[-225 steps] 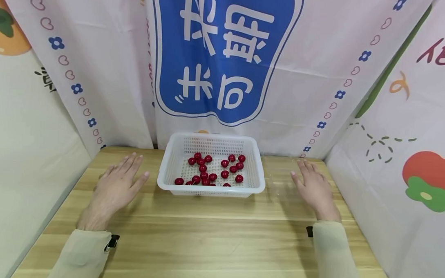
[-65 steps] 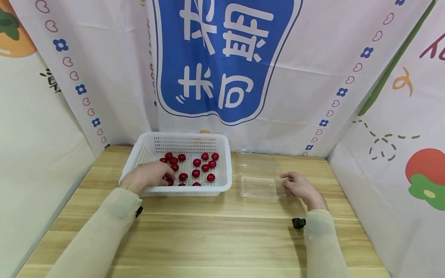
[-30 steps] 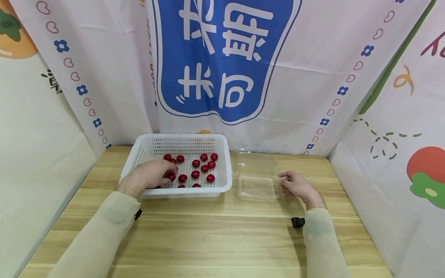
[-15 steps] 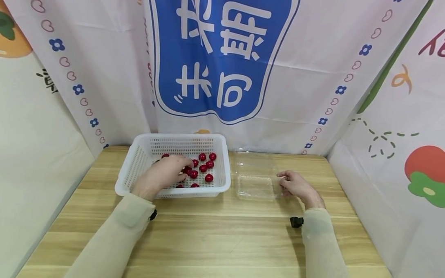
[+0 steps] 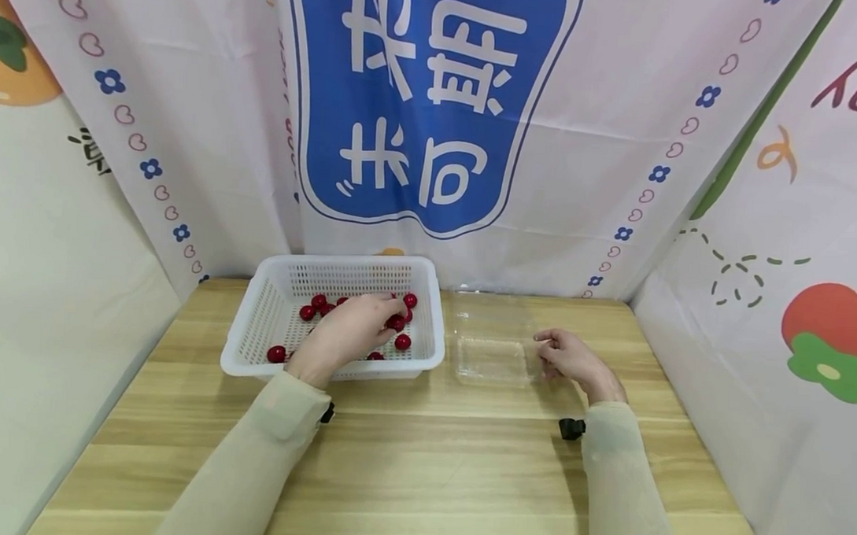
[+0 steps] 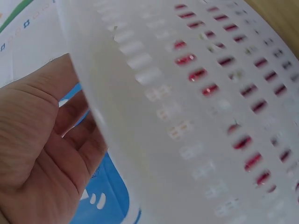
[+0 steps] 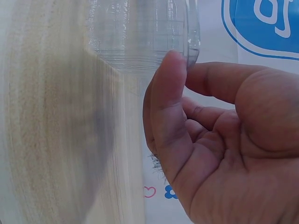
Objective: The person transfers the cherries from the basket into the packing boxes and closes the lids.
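Observation:
A white perforated plastic basket (image 5: 237, 355) stands on the table with several dark red cherries (image 5: 277, 354) inside. My left hand (image 5: 348, 332) reaches over its near rim, palm down. Its thumb and fingertips close around a cherry (image 5: 396, 323) at the basket's right side. In the left wrist view the basket wall hides the fingertips, and red cherries show through its slots. To the right lies a clear plastic clamshell box (image 5: 492, 363), its lid folded back behind it. My right hand (image 5: 574, 363) pinches the box's right edge, which the right wrist view shows between thumb and finger (image 7: 170, 77).
The wooden table (image 5: 428, 472) ends at a white printed curtain (image 5: 587, 186) behind the basket, and printed cloth stands on both sides too. Bare wood lies in front of the basket and box.
The basket has moved left since the earliest frame, and my right hand has come to the clear box's edge. My left hand went into the basket, then swept rightward among the cherries.

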`<state>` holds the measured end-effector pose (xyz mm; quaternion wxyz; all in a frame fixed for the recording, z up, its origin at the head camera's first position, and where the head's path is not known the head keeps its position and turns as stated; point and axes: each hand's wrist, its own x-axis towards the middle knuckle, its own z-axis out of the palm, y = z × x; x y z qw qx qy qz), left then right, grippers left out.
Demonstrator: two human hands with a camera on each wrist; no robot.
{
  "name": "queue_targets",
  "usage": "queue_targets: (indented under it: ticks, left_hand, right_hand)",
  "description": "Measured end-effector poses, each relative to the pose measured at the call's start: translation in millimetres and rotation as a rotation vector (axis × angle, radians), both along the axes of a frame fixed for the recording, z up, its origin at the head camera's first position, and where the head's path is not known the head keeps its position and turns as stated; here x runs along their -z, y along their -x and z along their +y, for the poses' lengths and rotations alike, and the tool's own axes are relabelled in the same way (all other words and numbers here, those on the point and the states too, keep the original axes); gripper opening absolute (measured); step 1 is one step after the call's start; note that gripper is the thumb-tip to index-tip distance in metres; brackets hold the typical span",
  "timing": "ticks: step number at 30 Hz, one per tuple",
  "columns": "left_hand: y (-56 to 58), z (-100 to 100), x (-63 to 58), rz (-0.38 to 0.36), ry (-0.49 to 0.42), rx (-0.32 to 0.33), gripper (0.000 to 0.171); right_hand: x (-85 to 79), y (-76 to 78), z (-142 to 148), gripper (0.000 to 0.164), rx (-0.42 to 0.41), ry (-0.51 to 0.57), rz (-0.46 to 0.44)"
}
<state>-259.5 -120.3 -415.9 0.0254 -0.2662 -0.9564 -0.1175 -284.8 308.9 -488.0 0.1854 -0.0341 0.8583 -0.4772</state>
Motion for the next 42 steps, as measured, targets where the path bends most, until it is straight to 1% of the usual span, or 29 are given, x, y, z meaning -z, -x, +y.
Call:
queue_targets:
  ticks: [6,10,17,20,22,27,30,34,38,42]
  left_hand:
    - [0.1,18.3,-5.2,0.053,-0.026,0.017,0.033]
    - [1.2,32.1,-6.5,0.086,-0.048,0.044,0.028]
    - [3.1,58.0,-6.8,0.134,-0.083,0.112,0.025]
    - [4.3,69.7,-4.0,0.129,-0.102,0.137,0.024]
    - [5.0,77.4,-0.8,0.11,-0.116,0.147,0.024]
    - [7.0,96.1,10.4,0.074,-0.121,0.175,0.018]
    - [8.1,105.8,17.1,0.07,-0.118,0.191,0.018]
    - [8.3,118.0,25.3,0.077,-0.084,0.179,0.019]
    - [8.2,129.7,33.4,0.108,0.02,0.159,0.016]
    - [7.0,137.7,38.1,0.09,0.098,0.139,0.014]
  right_hand:
    - [-0.5,-0.2,0.4,0.051,0.004,0.01,-0.004]
    - [-0.6,-1.1,-0.8,0.051,0.005,0.007,-0.009]
    - [0.9,-0.6,-0.8,0.051,0.004,0.004,-0.003]
    - [1.7,-0.4,-0.5,0.051,0.009,0.0,-0.005]
    - [2.0,-0.2,-0.4,0.05,0.01,0.0,-0.005]
    - [1.7,-0.1,0.7,0.05,0.013,0.009,-0.01]
    - [2.1,0.5,1.0,0.049,0.012,0.014,-0.01]
    - [3.1,1.4,2.1,0.05,0.011,0.014,-0.01]
    - [4.2,2.4,2.8,0.05,0.009,0.011,-0.014]
    - [5.2,3.1,2.7,0.05,0.009,0.011,-0.016]
